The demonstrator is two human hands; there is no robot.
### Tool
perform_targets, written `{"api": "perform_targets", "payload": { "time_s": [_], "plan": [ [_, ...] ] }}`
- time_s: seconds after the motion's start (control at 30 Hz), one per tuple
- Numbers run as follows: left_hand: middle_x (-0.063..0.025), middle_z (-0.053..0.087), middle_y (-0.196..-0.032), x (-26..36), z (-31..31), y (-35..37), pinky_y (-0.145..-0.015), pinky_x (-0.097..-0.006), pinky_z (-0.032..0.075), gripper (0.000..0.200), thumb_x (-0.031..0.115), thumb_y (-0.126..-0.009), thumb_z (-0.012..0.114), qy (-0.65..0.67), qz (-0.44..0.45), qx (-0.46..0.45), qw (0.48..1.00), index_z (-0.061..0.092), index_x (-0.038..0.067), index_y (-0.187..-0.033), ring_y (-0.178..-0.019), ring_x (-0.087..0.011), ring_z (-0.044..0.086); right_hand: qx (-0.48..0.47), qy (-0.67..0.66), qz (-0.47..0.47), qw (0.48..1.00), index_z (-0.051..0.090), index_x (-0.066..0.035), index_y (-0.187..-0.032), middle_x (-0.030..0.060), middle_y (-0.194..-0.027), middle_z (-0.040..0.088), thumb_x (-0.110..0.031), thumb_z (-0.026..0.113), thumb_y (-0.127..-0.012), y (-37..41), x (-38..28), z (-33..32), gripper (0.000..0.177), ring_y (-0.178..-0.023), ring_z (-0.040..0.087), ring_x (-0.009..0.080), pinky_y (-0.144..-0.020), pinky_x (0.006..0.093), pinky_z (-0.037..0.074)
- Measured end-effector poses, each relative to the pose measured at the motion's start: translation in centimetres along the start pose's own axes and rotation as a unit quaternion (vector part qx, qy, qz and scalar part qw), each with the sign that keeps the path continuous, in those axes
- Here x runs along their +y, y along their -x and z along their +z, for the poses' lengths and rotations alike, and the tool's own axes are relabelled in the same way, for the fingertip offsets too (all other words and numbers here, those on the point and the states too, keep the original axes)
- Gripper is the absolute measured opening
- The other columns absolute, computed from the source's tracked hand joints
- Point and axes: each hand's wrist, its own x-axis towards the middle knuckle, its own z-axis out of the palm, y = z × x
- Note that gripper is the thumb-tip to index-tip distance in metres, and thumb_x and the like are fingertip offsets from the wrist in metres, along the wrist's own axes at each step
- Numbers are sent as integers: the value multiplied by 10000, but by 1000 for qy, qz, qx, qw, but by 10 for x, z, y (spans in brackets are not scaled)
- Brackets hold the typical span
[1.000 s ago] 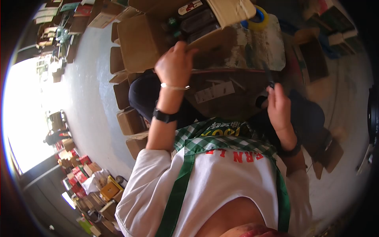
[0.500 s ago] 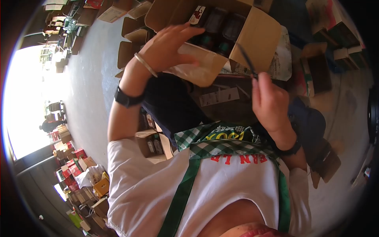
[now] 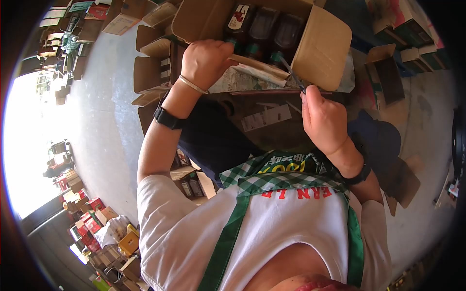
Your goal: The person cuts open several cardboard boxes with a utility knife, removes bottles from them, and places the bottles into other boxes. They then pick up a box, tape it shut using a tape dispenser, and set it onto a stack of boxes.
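Note:
In front of me is an open cardboard box [image 3: 196, 22] with dark bottles [image 3: 264, 26] inside. They have green caps, and one bears a white label with a red picture. My left hand [image 3: 208, 60] is closed at the box's near left edge, its fingers curled on the near flap [image 3: 264, 72], which now shows nearly edge-on. My right hand [image 3: 324, 114] is closed around the handle of a thin dark knife [image 3: 292, 75]. Its blade points up and left, by the near right corner of the box, close to the right flap [image 3: 325, 46].
The box rests on a worn, stained surface [image 3: 228, 82]. Below that lies a white printed sheet [image 3: 266, 118]. Open cartons [image 3: 153, 72] stand left, another carton [image 3: 386, 72] right. A box with bottles [image 3: 191, 186] is by my left side. Stacked goods [image 3: 92, 218] line the far left.
My left hand has gone from spread fingers above the box to closed at its near edge. The near flap has swung up from hanging outward. The knife has shifted slightly left and down.

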Motion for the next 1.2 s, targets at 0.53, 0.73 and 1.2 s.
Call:
{"api": "perform_targets", "payload": {
  "time_s": [0.53, 0.73, 1.2],
  "plan": [
    [-52, 573, -685, 3, 3, 2, -594, -377, 467, 270, 289, -673, 716, -25, 2, 25, 999, 550, 89, -748, -677, -265, 581, -43, 57, 9, 997, 474, -56, -832, 110, -514, 535, -61, 523, -788, -1, 19, 37, 65, -490, 580, 297, -431, 388, 447],
    [-61, 569, -679, 5, 2, 3, -588, -380, 466, 292, 304, -660, 725, -30, -18, 32, 999, 549, 87, -745, -676, -268, 581, 8, 43, -2, 999, 485, -63, -822, 91, -542, 540, -53, 531, -749, 32, 39, 59, 87, -506, 579, 291, -440, 376, 452],
    [-179, 545, -1018, 170, 29, -84, -792, -488, 424, 423, 257, -720, 552, -65, -308, 166, 935, 549, 25, -1074, -970, -301, 517, 20, -335, 213, 918, 464, -29, -1204, 93, -1075, 550, -177, 390, -982, 1, 119, 17, 277, -948, 530, 165, -838, 301, 430]
  ]
}}
